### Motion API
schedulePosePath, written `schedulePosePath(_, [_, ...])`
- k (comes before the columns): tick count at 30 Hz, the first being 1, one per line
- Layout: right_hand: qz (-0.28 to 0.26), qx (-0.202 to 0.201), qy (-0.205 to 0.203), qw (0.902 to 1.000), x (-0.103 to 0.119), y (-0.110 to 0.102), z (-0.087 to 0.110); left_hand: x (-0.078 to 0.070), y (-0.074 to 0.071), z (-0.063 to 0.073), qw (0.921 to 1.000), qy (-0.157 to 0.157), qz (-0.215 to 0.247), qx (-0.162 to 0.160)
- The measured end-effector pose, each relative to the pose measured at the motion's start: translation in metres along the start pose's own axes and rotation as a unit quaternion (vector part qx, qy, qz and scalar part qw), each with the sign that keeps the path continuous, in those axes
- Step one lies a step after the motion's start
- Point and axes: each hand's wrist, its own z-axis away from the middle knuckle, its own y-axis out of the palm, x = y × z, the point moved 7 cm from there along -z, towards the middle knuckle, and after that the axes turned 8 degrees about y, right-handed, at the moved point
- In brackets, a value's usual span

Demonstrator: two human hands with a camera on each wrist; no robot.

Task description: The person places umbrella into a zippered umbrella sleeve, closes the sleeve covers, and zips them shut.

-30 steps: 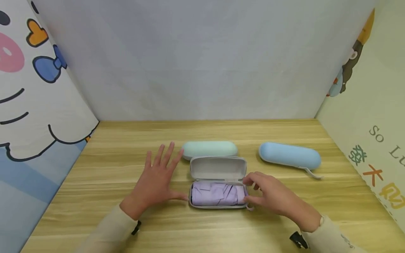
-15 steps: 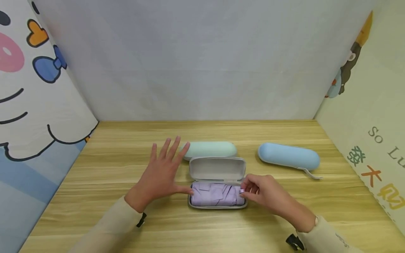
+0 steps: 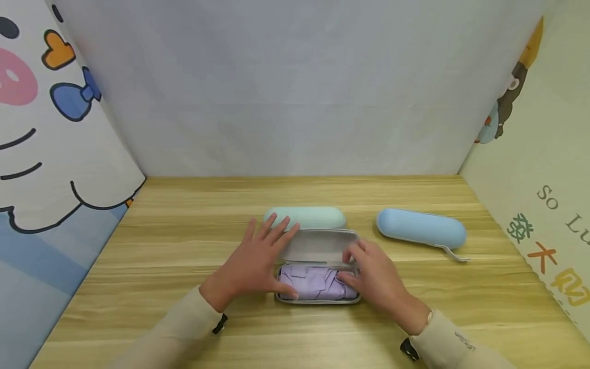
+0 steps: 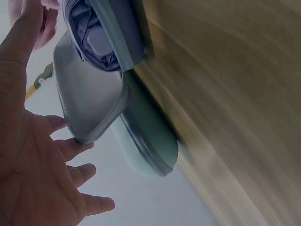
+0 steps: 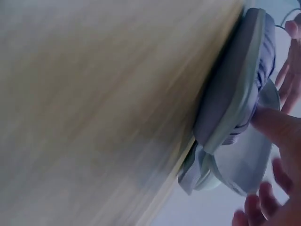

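Wooden table (image 3: pixel 184 256), mid-front: grey case (image 3: pixel 318 299) lying open, lilac folded umbrella (image 3: pixel 315 284) inside. Left hand (image 3: pixel 258 261) has straight fingers touching the lid's left edge; right hand (image 3: pixel 373 277) is loosely curved over the lid's right corner, thumb on the umbrella. Mint case (image 3: pixel 313 216) sits just behind.

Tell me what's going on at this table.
A person works with both hands on an open grey case that holds a folded lilac umbrella. The left hand touches the case's left end and lid; the right hand rests at its right end, thumb on the umbrella. A mint case and a blue case lie closed behind.
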Motion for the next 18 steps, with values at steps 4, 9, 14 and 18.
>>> schedulePosePath(4, [0.029,-0.048,-0.002,0.9984,-0.003,-0.008,-0.006,-0.003,0.001,0.001,0.9997,0.012,-0.010,-0.017])
schedulePosePath(9, [0.046,0.003,-0.008,0.9989,-0.007,-0.005,-0.015,-0.007,0.002,0.004,0.9986,0.031,-0.001,-0.043])
schedulePosePath(14, [0.040,0.041,-0.028,0.9980,-0.005,-0.003,-0.014,-0.014,-0.001,0.006,0.9965,0.055,0.010,-0.062])
schedulePosePath(18, [0.047,0.027,-0.076,0.9956,0.001,-0.006,-0.006,-0.024,-0.004,0.007,0.9934,0.083,0.014,-0.078])
